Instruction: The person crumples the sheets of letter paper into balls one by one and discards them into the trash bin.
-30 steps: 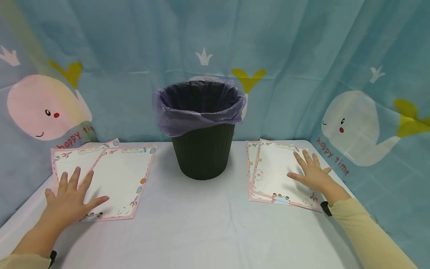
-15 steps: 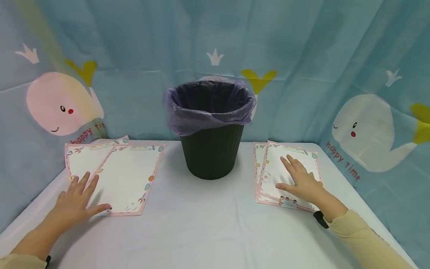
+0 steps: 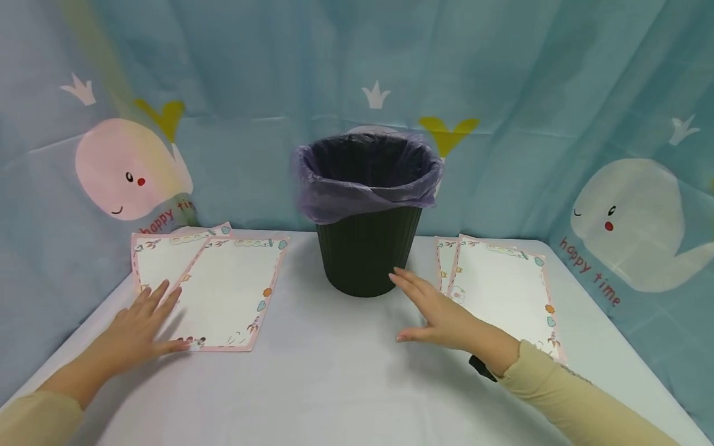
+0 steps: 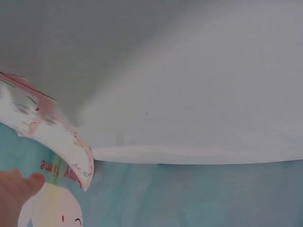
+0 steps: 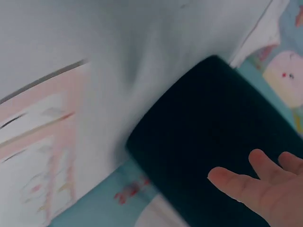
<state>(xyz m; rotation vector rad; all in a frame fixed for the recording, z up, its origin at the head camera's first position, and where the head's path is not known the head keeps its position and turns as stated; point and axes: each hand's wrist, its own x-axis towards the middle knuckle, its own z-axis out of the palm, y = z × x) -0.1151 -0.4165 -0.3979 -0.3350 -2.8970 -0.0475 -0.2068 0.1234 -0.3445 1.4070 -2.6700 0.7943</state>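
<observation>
Spread fingers mark my left hand (image 3: 136, 328), which is at the lower left corner of two overlapping pink-bordered paper sheets (image 3: 229, 291); it grips nothing, and I cannot tell if it touches the paper. Between the bin and the right-hand sheets is my right hand (image 3: 440, 313), over the white table with fingers extended and nothing held. A dark trash bin (image 3: 365, 254) stands upright at the back middle, a purple bag (image 3: 357, 201) folded over its rim. In the right wrist view the fingers (image 5: 232, 182) show in front of the bin's dark wall (image 5: 203, 118).
Two more overlapping sheets (image 3: 502, 285) with pink borders lie right of the bin, partly behind the right forearm. A blue curtain (image 3: 251, 74) printed with whales encloses the back and sides of the white table (image 3: 312, 371).
My right hand has moved left from above the right-hand sheets toward the bin. The head view has turned, shifting the scene rightward. My left hand stays near the left-hand sheets, fingers still spread.
</observation>
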